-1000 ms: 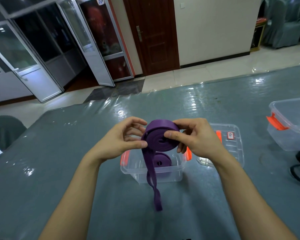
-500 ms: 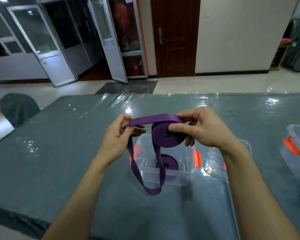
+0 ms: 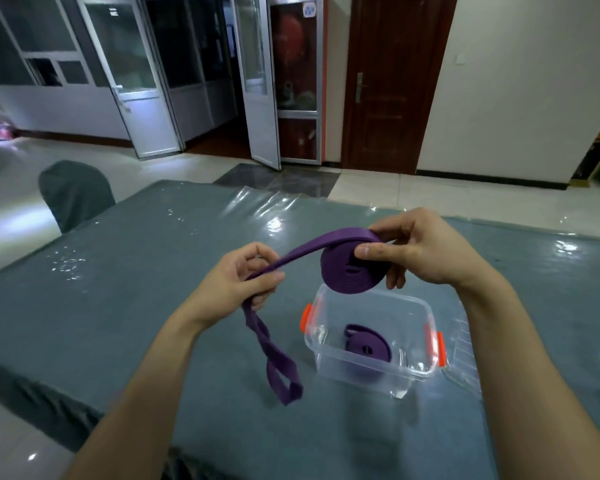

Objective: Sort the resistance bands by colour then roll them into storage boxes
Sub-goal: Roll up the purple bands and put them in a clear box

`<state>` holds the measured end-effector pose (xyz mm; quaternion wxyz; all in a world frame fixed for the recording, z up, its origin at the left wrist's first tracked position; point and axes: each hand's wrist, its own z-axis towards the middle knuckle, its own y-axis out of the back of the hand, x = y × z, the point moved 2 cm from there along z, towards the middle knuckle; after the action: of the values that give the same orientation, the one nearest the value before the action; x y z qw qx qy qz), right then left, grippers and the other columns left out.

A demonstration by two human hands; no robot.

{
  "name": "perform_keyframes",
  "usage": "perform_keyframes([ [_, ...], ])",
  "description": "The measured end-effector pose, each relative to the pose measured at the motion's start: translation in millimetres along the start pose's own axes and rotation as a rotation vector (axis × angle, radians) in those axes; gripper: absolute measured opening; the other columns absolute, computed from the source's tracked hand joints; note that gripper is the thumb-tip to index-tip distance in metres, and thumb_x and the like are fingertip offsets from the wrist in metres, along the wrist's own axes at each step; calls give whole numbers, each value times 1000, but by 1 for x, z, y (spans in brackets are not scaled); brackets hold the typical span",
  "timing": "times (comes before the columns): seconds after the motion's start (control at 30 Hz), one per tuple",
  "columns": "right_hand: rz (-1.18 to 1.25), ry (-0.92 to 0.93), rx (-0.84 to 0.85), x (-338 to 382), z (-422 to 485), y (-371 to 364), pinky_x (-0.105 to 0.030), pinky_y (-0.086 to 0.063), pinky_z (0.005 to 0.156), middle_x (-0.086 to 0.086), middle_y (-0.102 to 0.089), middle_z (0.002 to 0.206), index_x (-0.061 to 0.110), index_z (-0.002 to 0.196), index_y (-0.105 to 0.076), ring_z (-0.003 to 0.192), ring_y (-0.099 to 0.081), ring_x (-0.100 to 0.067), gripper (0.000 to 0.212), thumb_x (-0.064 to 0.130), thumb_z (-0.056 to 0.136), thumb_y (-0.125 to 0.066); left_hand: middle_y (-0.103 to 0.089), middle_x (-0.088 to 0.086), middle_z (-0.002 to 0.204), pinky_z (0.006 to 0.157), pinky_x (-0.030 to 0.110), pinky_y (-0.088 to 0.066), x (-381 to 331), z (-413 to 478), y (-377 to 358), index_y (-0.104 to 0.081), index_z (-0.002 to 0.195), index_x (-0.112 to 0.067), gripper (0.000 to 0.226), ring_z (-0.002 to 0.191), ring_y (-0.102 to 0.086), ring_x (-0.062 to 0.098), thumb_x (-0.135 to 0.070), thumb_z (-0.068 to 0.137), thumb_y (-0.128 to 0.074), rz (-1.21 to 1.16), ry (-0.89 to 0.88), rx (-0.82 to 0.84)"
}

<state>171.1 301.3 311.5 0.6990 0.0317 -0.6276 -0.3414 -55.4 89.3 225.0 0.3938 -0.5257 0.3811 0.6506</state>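
Slack has been shifted below the left hand (image 3: 238,289), clamped on the purple rubber resistance band (image 3: 340,276); judged soft, springy, its coil is pinched face-to-face by the right hand (image 3: 430,251).

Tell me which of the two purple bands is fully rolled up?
The purple rubber band coiled inside the clear plastic box. The other purple band, held by the left hand and right hand, trails a loose tail.
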Motion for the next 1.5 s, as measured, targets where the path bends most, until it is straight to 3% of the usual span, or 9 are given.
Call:
perform_keyframes([
  [0.13, 32, -2, -25, 2, 7, -25, -37, -62, 53, -22, -78, 83, 12, 104, -84, 59, -72, -43, 36, 40, 82, -84, -72, 16, 95, 76, 37, -62, -1, -10, 26, -70, 106, -12, 32, 79, -70, 27, -27, 88, -91, 116, 28, 94],
  [0.27, 60, 18, -69, 9, 16, -50, -37, -62, 52, -17, -79, 80, 12, 105, -84, 58, -71, -45, 36, 39, 82, -84, -74, -1, 98, 80, 37, -59, 16, -16, 19, -70, 116, -27, 47, 83, -68, 18, -31, 79, -97, 254, 94, 129],
  [0.47, 97, 58, -144, 11, 28, -79, -36, -62, 51, -7, -82, 83, 16, 104, -84, 53, -73, -36, 20, 28, 89, -86, -78, 7, 127, 107, 37, -59, 15, -15, 19, -69, 135, -31, 49, 120, -75, 28, -36, 89, -85, 25, -138, -109],
  [0.63, 194, 52, -201, 6, 30, -93, -34, -60, 50, -15, -79, 80, 19, 105, -85, 51, -71, -36, 29, 39, 85, -84, -85, 6, 109, 93, 29, -63, 2, -7, 32, -84, 108, -31, 33, 102, -81, 20, -39, 77, -92, -21, -157, -200],
  [0.77, 291, 33, -204, -5, 24, -102, -32, -60, 52, -18, -80, 87, 19, 109, -85, 53, -71, -36, 30, 39, 86, -84, -85, 10, 100, 84, 26, -64, -5, -1, 40, -86, 97, -29, 28, 91, -83, 22, -19, 73, -97, -31, -117, -115],
  [0.93, 368, 8, -201, -15, 15, -107, -32, -59, 51, -19, -81, 90, 19, 110, -85, 52, -70, -33, 32, 39, 85, -85, -85, 13, 101, 84, 23, -62, -8, 5, 53, -88, 100, -23, 31, 93, -83, 21, -19, 72, -101, -19, -49, -11],
  [1.17, 380, -20, -219, -23, 10, -114, -31, -59, 49, -24, -79, 87, 11, 112, -84, 50, -69, -31, 31, 30, 87, -83, -84, 10, 100, 87, 28, -63, -12, 10, 55, -80, 100, -26, 44, 96, -82, 26, -48, 70, -102, 143, -46, 155],
  [1.3, 351, -24, -214, -23, 10, -112, -31, -58, 49, -22, -79, 85, 10, 110, -84, 50, -69, -30, 33, 31, 85, -83, -84, 6, 102, 90, 34, -65, -11, 12, 51, -78, 94, -27, 41, 100, -81, 24, -42, 66, -104, 220, -70, 149],
  [1.5, 415, -35, -282, -31, 5, -112, -32, -57, 47, -25, -79, 90, 8, 110, -84, 49, -67, -30, 32, 29, 85, -82, -85, 11, 97, 82, 26, -63, 3, 15, 38, -85, 98, -22, 47, 90, -83, 25, -30, 58, -107, 114, -16, 60],
])
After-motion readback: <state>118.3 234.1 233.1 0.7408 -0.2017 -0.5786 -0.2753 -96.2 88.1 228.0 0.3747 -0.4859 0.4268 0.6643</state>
